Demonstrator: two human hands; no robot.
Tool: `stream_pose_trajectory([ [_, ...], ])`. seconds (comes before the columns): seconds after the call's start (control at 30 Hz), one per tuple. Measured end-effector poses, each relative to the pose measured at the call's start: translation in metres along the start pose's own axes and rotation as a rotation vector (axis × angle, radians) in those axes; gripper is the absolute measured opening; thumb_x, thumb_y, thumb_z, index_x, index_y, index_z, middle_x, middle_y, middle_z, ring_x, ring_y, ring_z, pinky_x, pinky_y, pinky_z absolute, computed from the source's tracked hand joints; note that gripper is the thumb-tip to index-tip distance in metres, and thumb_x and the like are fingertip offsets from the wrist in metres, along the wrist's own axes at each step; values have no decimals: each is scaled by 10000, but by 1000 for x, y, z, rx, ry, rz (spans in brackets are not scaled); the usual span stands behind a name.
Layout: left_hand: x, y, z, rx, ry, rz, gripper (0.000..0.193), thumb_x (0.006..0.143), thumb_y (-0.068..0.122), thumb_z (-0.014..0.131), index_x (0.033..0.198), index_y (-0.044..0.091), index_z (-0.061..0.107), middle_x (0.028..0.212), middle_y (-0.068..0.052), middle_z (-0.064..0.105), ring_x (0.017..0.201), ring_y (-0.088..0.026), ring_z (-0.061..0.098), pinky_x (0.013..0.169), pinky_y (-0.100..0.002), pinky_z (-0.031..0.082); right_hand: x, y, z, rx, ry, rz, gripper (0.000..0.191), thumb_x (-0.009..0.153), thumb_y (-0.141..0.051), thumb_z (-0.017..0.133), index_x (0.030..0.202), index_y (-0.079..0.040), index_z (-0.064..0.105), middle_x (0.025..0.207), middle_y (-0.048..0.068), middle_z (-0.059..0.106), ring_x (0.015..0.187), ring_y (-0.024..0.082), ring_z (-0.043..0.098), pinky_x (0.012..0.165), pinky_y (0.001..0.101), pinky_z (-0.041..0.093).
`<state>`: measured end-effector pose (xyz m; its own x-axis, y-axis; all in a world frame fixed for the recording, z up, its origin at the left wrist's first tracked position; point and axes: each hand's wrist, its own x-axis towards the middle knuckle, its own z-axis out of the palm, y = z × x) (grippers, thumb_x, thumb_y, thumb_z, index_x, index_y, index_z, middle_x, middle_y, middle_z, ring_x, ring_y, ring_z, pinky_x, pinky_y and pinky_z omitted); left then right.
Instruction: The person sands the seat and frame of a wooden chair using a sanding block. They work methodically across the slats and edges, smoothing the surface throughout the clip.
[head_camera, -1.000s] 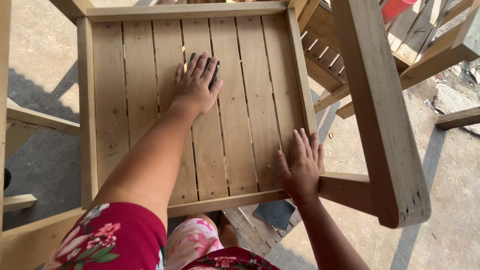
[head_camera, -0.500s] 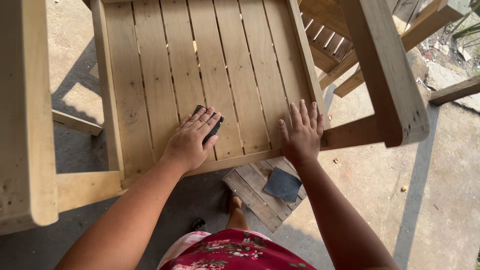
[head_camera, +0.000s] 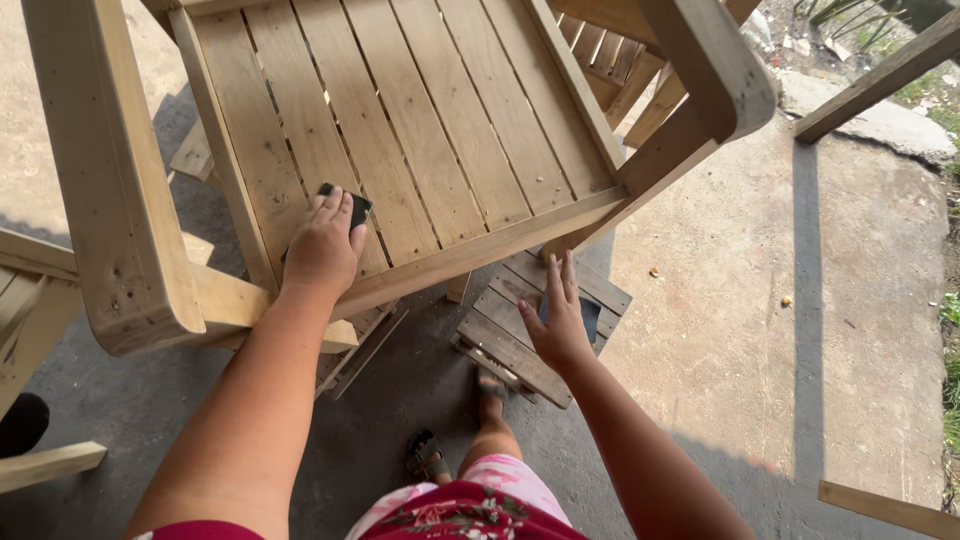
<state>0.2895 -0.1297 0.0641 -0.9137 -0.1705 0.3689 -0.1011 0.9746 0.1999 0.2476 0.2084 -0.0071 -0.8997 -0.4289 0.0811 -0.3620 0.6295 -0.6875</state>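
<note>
A slatted wooden chair seat (head_camera: 450, 150) fills the upper middle of the view. My left hand (head_camera: 322, 250) presses a small dark sanding pad (head_camera: 356, 205) flat on a slat near the seat's front left corner. My right hand (head_camera: 556, 318) hovers off the seat, below its front rail, fingers spread and holding nothing. Under that hand lies a small slatted wooden panel (head_camera: 510, 340) with a dark blue-grey sheet (head_camera: 590, 318) on it.
Wide armrests stand at the left (head_camera: 110, 190) and upper right (head_camera: 715, 65) of the chair. My sandalled foot (head_camera: 488, 385) stands on the concrete floor (head_camera: 760, 330). More wooden frame parts lie behind the chair, a loose plank (head_camera: 885, 508) at the bottom right.
My left hand slid the sanding pad from the seat's middle toward the front left corner. My right hand lifted off the seat's front edge and now hangs free below it.
</note>
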Motion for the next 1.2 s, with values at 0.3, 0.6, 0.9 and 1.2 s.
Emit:
stream_pose_trajectory([
  [0.3, -34, 27, -15, -325, -185, 23, 228, 1060, 222, 519, 985, 40, 634, 1210, -184, 724, 1169, -338, 667, 1088, -463, 480, -6, 39, -30, 48, 45, 172, 830, 928, -245, 679, 1606, -83, 228, 1686, 206, 179, 1548, 370, 230, 1212, 428, 281],
  [0.6, -33, 107, 46, 101, -139, 337, 729, 986, 525, 437, 1591, 181, 221, 1609, -109, 336, 1468, -269, 340, 1212, -429, 237, 16, 22, -52, 193, -5, 143, 747, 956, -248, 649, 1597, -110, 290, 1682, 166, 258, 1553, 332, 248, 1218, 404, 256],
  [0.9, 55, 229, 102, -226, -273, 185, 523, 1059, 406, 374, 1532, 186, 407, 1591, -42, 439, 1453, -220, 424, 1198, -413, 325, 31, 48, -63, 352, 33, 188, 663, 970, -239, 638, 1557, -83, 373, 1608, 161, 414, 1515, 297, 355, 1214, 417, 300],
  [1.2, -83, 36, -4, 268, -143, 10, 591, 1060, 412, 314, 1601, 175, 338, 1631, -96, 434, 1256, -292, 617, 1036, -393, 538, 82, 77, -41, 617, -135, 481, 578, 988, -303, 614, 1479, -38, 464, 1450, 158, 620, 1358, 250, 581, 1114, 365, 443],
])
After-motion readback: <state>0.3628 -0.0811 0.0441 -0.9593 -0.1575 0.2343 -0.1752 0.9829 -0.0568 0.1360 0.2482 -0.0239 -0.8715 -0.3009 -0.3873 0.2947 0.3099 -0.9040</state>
